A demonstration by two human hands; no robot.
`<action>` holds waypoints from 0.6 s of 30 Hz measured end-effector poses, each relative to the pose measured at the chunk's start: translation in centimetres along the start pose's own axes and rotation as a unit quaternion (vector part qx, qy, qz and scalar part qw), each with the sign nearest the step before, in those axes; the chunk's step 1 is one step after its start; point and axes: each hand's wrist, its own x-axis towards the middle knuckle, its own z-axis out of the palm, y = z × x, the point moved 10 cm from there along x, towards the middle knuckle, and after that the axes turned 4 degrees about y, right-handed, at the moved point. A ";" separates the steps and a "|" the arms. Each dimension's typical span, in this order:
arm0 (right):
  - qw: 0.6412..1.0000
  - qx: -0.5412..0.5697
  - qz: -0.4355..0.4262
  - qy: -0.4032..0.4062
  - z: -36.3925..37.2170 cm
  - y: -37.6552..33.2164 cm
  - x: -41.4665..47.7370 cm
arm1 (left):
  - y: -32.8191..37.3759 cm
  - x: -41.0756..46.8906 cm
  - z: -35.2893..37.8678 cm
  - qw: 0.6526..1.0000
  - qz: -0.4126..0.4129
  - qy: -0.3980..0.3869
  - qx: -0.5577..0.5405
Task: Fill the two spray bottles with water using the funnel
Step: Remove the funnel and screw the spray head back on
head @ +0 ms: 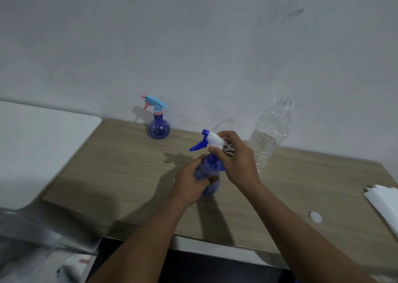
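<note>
One spray bottle (207,170) in left hand (189,183), right hand (234,156) gripping top.

capped far bottle (159,130), gripped near bottle (207,167)

Single head-worn wide-angle view, looking forward and down from close above the wooden table (129,175), wall (193,35) filling 12 o'clock.

Gripped blue spray bottle (206,168) with left hand (189,183); held its white-and-blue trigger head (208,140) with right hand (237,160).
</note>
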 end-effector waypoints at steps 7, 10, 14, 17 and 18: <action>0.996 -0.068 -0.042 -0.037 0.7 -0.3 0.1 | -0.6 -0.1 -0.2 1.000 0.005 0.022 -0.016; 0.996 -0.078 -0.033 -0.040 0.7 0.1 0.2 | -0.8 -0.1 -0.2 1.000 0.000 0.022 -0.016; 0.989 -0.120 -0.065 -0.062 1.3 -0.3 0.4 | -1.3 0.2 -0.2 1.000 -0.010 0.012 -0.005; 0.983 -0.145 -0.084 -0.075 1.3 -0.9 0.3 | -1.3 0.0 -0.3 1.000 -0.006 0.014 0.015; 0.981 -0.154 -0.092 -0.079 1.3 -1.1 0.2 | -1.2 -0.1 -0.4 1.000 -0.004 0.016 0.018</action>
